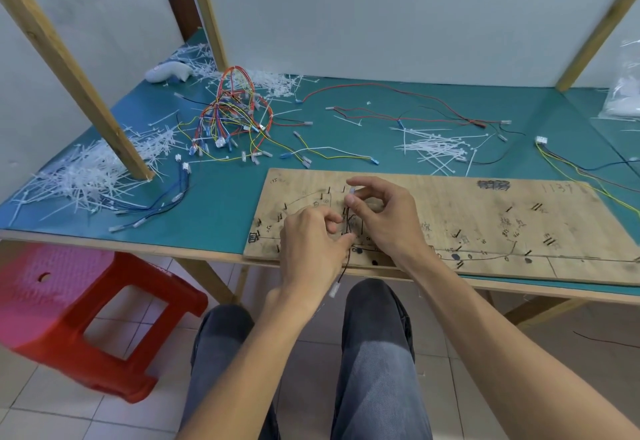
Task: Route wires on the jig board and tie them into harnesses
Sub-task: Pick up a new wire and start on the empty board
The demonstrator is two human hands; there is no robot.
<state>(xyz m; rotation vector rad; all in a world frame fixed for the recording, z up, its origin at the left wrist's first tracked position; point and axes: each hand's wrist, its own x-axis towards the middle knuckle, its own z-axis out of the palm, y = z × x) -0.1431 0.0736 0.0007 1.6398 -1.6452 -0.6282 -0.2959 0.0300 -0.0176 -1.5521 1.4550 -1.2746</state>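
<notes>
Surface: teal table mat (221,204), jig board (485,218) lying flat at its near edge.
Wire: thin dark wire (344,268) lies on the board between both hands and drops over the near edge; its white connector (334,289) hangs free below.
Left hand (311,242): fingers curled, pinching the wire.
Right hand (381,218): thumb and forefinger pinch a small white piece (352,192), just above the left.
Back: wire bundle (232,117), cable ties (433,150).

Left grip (311,244) and right grip (382,219), fingers curled and pinching, sit close together.
</notes>
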